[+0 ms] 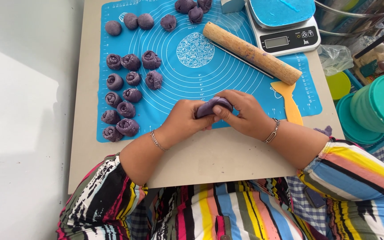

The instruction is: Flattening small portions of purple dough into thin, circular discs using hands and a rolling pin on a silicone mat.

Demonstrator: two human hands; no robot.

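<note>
Head view: your left hand (pixel 184 119) and right hand (pixel 241 111) were together at the near edge of the blue mat (pixel 227 80), both pinched on one purple dough piece (pixel 213 106) held between the fingertips, just above the mat. Rolled purple dough spirals (pixel 125 89) sat in rows on the mat's left side, with smooth dough balls (pixel 138 21) along the far edge. A wooden rolling pin (pixel 251 52) lay diagonally right of centre, a yellow scraper (pixel 290 102) just beside its near end. A kitchen scale (pixel 285 26) with a blue tray stood at the table's (pixel 210 155) far right corner. Teal containers (pixel 374 109) stood off to the right.
</note>
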